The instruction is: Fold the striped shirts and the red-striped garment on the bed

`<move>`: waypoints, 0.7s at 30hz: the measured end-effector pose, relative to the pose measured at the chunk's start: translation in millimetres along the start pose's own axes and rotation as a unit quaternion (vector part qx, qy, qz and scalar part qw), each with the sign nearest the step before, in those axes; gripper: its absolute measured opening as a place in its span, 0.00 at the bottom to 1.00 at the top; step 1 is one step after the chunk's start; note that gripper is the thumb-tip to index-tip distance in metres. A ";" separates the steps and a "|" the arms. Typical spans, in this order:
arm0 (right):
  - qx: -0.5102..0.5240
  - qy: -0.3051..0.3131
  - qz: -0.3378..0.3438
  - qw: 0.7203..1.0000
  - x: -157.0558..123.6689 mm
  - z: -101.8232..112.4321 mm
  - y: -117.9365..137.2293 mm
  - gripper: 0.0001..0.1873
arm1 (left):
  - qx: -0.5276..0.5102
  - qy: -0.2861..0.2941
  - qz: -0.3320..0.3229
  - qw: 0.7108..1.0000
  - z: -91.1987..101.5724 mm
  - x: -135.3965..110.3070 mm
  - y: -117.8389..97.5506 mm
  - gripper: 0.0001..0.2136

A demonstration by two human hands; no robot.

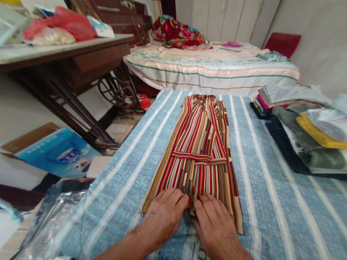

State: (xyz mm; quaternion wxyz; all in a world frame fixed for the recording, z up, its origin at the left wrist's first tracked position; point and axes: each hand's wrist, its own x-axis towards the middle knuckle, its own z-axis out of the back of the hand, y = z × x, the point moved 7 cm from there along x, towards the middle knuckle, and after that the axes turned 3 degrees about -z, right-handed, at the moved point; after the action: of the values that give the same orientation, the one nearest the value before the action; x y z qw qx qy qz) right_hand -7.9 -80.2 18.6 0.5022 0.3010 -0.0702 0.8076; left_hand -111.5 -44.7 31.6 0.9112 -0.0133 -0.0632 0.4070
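A striped dress in red, tan, white and dark brown lies flat and lengthwise on a blue bedsheet with white stripes. A belt of the same cloth crosses it below the middle. At the near hem, my left hand has its fingers curled over the cloth left of centre. Close beside it, my right hand grips the hem right of centre, thumb and fingertips drawn together. A small gap separates the two hands. Both sets of fingertips are partly hidden against the cloth.
Folded clothes are stacked on the right. Beyond stands another bed with a red floral blanket. Left are a sewing-machine table carrying red plastic bags, a blue carton and clear plastic wrapping.
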 end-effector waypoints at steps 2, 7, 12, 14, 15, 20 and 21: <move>0.000 -0.024 -0.035 0.999 -3.1 1.6 -3.7 0.13 | 0.009 0.017 -0.004 1.000 2.0 2.1 -0.4 0.08; 0.018 -0.035 -0.040 0.998 -3.3 3.0 -4.4 0.14 | 0.016 0.021 -0.009 1.000 3.4 5.8 -1.3 0.07; -0.004 -0.018 -0.018 1.000 -2.8 -2.4 -5.1 0.14 | 0.018 0.043 -0.021 0.999 -0.9 6.5 1.6 0.07; -0.004 -0.018 0.003 1.000 -0.1 -1.9 -4.9 0.13 | 0.018 0.059 -0.034 0.997 0.1 7.1 2.4 0.07; 0.002 -0.010 0.011 1.000 2.6 -1.9 -5.6 0.13 | 0.018 0.069 -0.041 0.997 1.3 8.0 3.0 0.08; 0.040 0.104 0.017 0.994 29.3 -1.8 -18.1 0.10 | -0.012 0.141 -0.069 0.988 10.0 25.2 11.9 0.08; 0.046 0.131 0.016 0.990 36.2 -1.6 -21.7 0.09 | -0.021 0.162 -0.074 0.984 11.2 31.1 14.8 0.07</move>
State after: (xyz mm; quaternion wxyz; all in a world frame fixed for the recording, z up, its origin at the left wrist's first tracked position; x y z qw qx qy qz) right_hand -1.5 -41.2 33.4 0.4796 0.2142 0.0287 0.8505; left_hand -103.4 -12.0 44.8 0.9363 -0.0936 0.0759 0.3298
